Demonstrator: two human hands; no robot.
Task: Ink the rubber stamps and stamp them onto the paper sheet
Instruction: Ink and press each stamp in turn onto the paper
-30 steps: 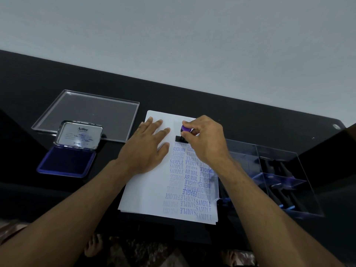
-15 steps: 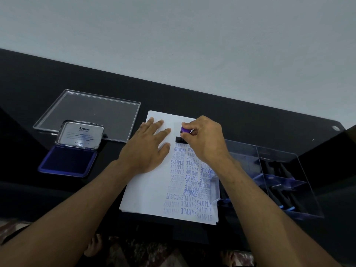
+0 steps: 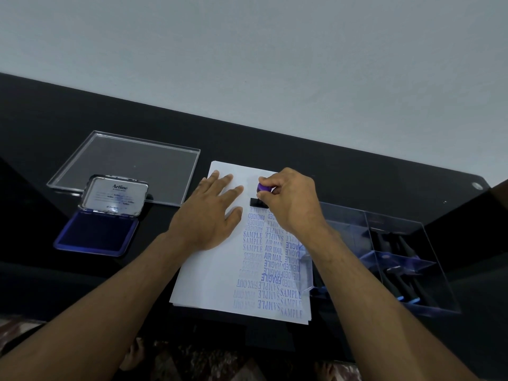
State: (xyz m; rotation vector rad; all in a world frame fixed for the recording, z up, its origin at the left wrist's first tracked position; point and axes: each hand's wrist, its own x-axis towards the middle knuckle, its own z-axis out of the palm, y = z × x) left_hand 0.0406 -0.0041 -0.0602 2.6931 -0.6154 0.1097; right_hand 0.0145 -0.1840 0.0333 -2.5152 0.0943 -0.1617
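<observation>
- Nearest thing is the paper sheet (image 3: 209, 273), a thin white stack on the black table (image 3: 275, 144), with blue prints all down its right half: SAMPLE, FAX OUT, FRAGILE, AIR MAIL, AMENDED.
- Left hand (image 3: 209, 218) lies flat on the sheet's left side, fingers straight and spread, just pressing the paper down.
- Right hand (image 3: 291, 199) pinches the purple knob of the rubber stamp (image 3: 261, 194), fingers curled round it. The stamp's black base sits on the sheet near the far edge, right above the top AMENDED print.
- Off to the left, the ink pad (image 3: 96, 235) is open, blue pad showing, lid tipped up with "Artline" on it.
- To the right, a clear organizer box (image 3: 412, 306) holds more dark stamps.
- Furthest back on the left, a clear flat tray (image 3: 129, 163).
</observation>
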